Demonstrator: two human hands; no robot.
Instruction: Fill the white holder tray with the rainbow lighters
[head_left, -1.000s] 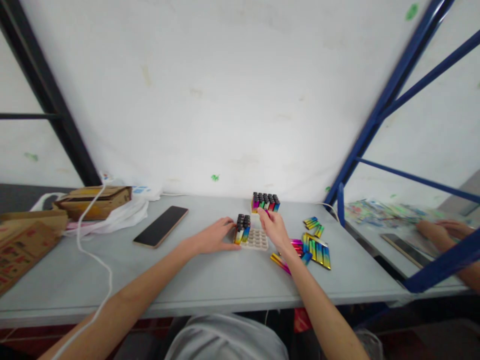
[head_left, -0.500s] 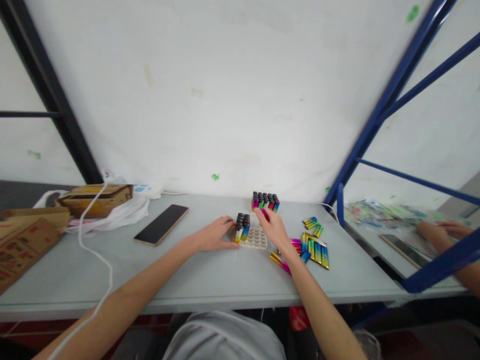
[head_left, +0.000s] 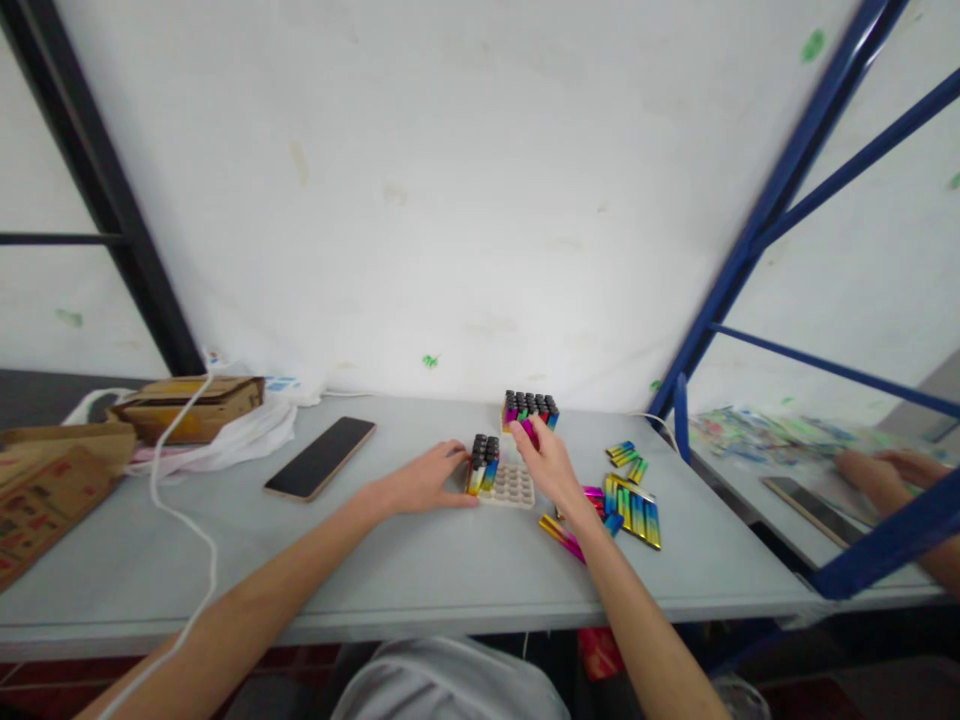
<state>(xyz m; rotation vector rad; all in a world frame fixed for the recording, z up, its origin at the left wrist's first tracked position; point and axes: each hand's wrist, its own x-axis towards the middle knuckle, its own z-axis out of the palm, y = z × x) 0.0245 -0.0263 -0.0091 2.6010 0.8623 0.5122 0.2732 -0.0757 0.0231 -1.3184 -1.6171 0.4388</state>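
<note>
A cream tray (head_left: 514, 487) with round holes lies on the grey table (head_left: 420, 560); several rainbow lighters with black tops (head_left: 484, 461) stand in its left end. My left hand (head_left: 424, 479) rests against the tray's left side, fingers curled round it. My right hand (head_left: 550, 462) hovers over the tray's right part, pinching a pink lighter (head_left: 529, 429). A second full tray of lighters (head_left: 529, 409) stands just behind. Loose lighters (head_left: 631, 500) lie on the table to the right of my right wrist.
A dark phone (head_left: 321, 457) lies left of the tray. Cardboard boxes (head_left: 184, 403), a white bag and a white cable (head_left: 176, 520) occupy the left end. A blue frame post (head_left: 757, 245) divides off the table to the right, where another person's hands (head_left: 874, 470) work.
The view shifted slightly. My right hand has drawn a little nearer over the tray with the pink lighter; my left hand stays at the tray.
</note>
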